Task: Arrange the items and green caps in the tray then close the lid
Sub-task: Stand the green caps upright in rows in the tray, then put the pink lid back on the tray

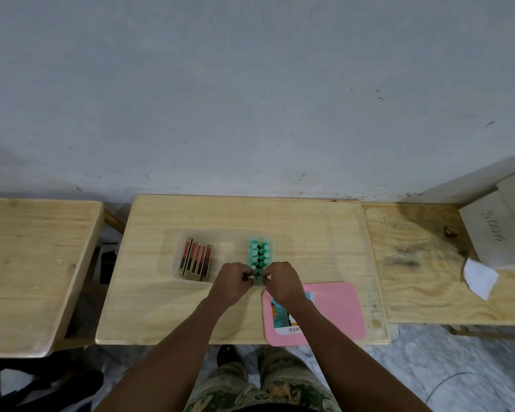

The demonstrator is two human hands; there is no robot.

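Both hands, left hand (232,281) & right hand (281,281), pinching nearest green caps (259,257) at centre frame, inside clear tray (176,264). Seat upright, tight vs. two rows, w/o knocking neighbours. Pink lid (336,310) lower right, not yet on.
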